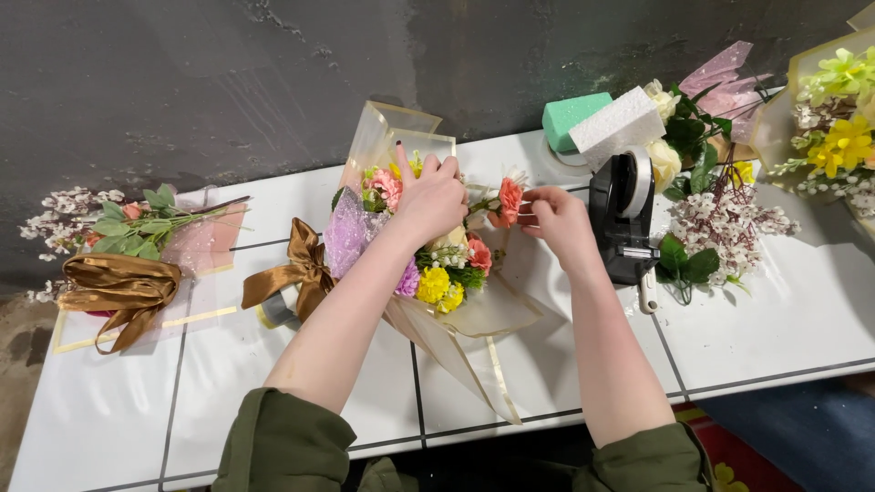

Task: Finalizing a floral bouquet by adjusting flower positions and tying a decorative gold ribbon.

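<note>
While the bouquet [428, 264] lies at the middle of the white tiled counter [775, 319], the left hand [428, 196] presses down on its upper blooms, fingers curled over the cream wrapping paper [401, 132] at twelve o'clock. The right hand [556, 219], at three o'clock of the bouquet, pinches an orange flower [509, 199] between its fingertips. A black tape dispenser [624, 219] stands just beside that hand, and a brown ribbon bow [296, 269] sits at nine o'clock of the bouquet.
</note>
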